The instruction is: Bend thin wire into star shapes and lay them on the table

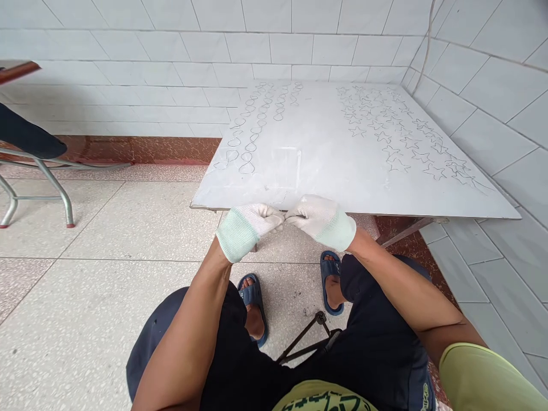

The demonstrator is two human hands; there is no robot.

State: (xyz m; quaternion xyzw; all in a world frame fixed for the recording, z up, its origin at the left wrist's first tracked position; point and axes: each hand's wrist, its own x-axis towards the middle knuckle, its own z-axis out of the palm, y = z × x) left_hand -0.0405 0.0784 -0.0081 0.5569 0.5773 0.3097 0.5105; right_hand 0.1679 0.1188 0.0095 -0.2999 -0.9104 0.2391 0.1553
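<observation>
Left hand (255, 224) and right hand (319, 219) meet at fingertips, frame centre, by near edge of white board (325, 171). Both pinched closed; cannot tell if thin piece is between. Looped outlines (261, 123), upper centre, run away from left hand; star outlines (382, 137), upper right, nearer right hand.

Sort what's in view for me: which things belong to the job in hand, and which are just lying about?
Apparently in the job:
left hand and right hand, gloved, fingertips together
white board beneath the shapes
thin star shapes on it
thin looped shapes on it

Apparently just around:
metal seat legs, at the picture's left
cable against the wall
</observation>
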